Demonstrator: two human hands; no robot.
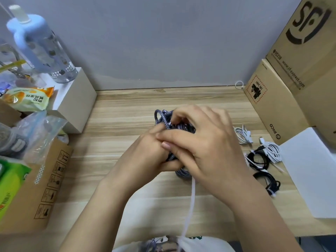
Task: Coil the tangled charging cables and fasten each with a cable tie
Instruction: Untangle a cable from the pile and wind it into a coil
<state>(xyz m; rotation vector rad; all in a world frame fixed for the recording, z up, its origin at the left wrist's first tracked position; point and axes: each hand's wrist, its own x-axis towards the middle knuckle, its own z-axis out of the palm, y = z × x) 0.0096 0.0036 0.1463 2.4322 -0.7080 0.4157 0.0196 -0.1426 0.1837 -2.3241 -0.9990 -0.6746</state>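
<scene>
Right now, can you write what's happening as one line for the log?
hands: left hand and right hand grip blue cable | tie: white strip hangs below, not visibly fastened | done: bundles at right

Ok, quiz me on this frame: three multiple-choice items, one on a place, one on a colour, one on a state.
1. Where do the finished coils lie?
A. right of the hands
B. left of the hands
C. on the cardboard box

2. What colour is the cable being held?
A. red
B. blue braided
C. yellow

3. What is the right hand doing?
A. resting flat
B. gripping the cable
C. holding the bottle

Key:
1 A, the finished coils sit by the white sheet.
2 B, the cable is blue.
3 B, the right hand and left hand grip it.
</scene>
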